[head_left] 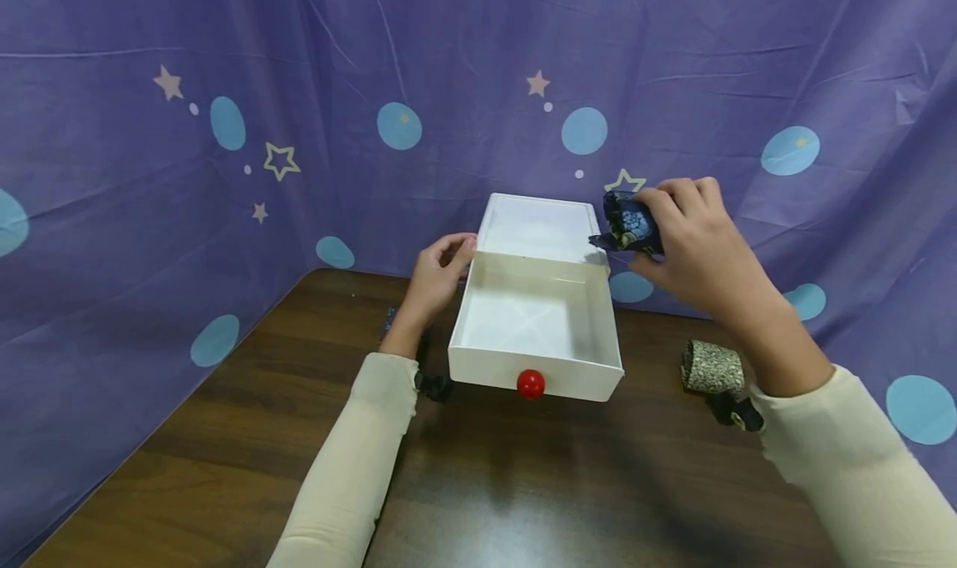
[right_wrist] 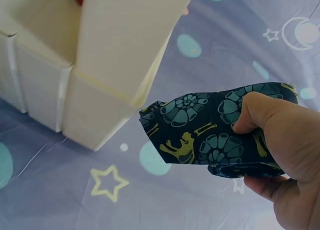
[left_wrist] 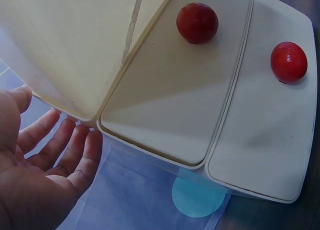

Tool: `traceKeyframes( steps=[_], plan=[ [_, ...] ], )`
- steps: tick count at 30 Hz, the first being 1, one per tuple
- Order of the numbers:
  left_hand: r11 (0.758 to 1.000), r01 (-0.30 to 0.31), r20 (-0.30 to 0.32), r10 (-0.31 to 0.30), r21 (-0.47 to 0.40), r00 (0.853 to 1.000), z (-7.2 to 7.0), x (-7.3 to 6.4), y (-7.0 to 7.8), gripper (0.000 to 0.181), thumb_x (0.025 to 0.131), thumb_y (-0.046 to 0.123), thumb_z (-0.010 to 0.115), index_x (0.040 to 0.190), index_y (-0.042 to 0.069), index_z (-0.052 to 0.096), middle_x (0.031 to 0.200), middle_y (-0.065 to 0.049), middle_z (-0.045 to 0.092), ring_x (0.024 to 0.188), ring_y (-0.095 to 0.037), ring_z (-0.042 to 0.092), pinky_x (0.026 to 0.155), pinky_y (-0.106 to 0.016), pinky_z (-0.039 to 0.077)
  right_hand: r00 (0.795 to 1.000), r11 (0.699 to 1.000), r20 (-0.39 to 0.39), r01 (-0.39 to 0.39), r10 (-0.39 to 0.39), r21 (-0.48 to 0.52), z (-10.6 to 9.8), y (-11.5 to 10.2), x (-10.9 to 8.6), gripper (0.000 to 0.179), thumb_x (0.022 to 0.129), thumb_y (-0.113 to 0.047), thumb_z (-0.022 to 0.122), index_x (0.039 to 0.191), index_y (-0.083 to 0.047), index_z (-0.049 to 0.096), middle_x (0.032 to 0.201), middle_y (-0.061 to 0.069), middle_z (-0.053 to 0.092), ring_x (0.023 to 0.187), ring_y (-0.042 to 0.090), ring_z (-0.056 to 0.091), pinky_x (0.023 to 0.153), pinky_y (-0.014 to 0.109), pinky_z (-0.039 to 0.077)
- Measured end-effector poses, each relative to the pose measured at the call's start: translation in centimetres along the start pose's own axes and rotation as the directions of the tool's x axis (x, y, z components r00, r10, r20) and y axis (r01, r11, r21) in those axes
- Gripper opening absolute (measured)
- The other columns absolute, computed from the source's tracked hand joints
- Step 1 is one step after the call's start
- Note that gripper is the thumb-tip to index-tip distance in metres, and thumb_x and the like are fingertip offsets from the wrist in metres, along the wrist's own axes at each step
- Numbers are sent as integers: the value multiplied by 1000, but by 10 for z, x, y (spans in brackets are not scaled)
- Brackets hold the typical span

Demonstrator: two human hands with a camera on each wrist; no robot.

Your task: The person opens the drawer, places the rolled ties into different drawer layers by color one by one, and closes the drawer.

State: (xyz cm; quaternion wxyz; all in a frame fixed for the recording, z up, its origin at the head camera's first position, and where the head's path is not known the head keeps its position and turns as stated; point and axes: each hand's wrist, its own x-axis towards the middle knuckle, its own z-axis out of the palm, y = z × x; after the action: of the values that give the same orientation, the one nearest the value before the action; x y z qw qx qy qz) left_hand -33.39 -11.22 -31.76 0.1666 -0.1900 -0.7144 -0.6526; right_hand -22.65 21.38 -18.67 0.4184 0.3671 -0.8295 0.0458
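A white box-shaped drawer unit [head_left: 540, 226] stands at the back of the table, its white drawer [head_left: 532, 377] pulled out with a red knob [head_left: 531, 384] on the front. Bare inner floor shows in the drawer. My left hand [head_left: 437, 281] rests against the unit's left side, thumb by the drawer's edge; the left wrist view shows its fingers loosely bent. Right of the unit, in the air, my right hand [head_left: 691, 240] grips a rolled dark blue necktie [right_wrist: 200, 127] with teal shell-like shapes and yellow figures. The tie's pointed end sticks out toward the unit.
A rolled speckled tan-and-black necktie [head_left: 714, 367] lies on the brown table [head_left: 523, 485], near my right forearm. Some blue patterned cloth [head_left: 390, 317] is partly hidden behind my left wrist. Two closed drawers with red knobs [left_wrist: 197, 23] show in the left wrist view. A purple curtain [head_left: 478, 36] hangs behind.
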Motion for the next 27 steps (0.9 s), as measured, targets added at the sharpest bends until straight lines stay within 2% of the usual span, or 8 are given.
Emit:
traceKeyframes(
  steps=[4, 9, 14, 27],
  plan=[
    [1000, -4, -2, 4, 4, 1000, 0, 0, 0, 41, 104, 33, 63, 132, 3, 66, 118, -15, 68, 102, -21, 65, 81, -33, 59, 999, 999, -25, 36, -36, 26, -1, -11, 3, 63, 70, -3, 85, 124, 12, 58, 113, 33, 57, 98, 50, 46, 85, 59, 38],
    [1000, -9, -3, 9, -6, 1000, 1, 0, 0, 41, 104, 32, 63, 131, 2, 66, 118, -16, 68, 101, -24, 65, 80, -32, 60, 1000, 998, -21, 23, -22, 56, -3, -25, 4, 62, 72, -4, 82, 128, 8, 58, 116, 30, 57, 100, 48, 46, 87, 58, 40],
    [1000, -3, 1, 3, -12, 1000, 1, 0, 0, 42, 104, 33, 63, 131, 2, 66, 118, -17, 68, 103, -26, 65, 81, -32, 59, 999, 997, -26, 45, -44, 63, 0, -36, 4, 61, 71, -4, 78, 127, 9, 58, 117, 30, 57, 100, 49, 46, 88, 58, 40],
    [1000, -11, 2, 11, -3, 1000, 0, 0, 0, 40, 104, 31, 62, 131, 1, 66, 116, -16, 68, 100, -22, 65, 82, -34, 59, 998, 994, 31, 59, -62, 91, 23, -49, -2, 57, 72, -7, 75, 125, 7, 60, 117, 26, 58, 103, 45, 48, 89, 55, 47]
  ],
)
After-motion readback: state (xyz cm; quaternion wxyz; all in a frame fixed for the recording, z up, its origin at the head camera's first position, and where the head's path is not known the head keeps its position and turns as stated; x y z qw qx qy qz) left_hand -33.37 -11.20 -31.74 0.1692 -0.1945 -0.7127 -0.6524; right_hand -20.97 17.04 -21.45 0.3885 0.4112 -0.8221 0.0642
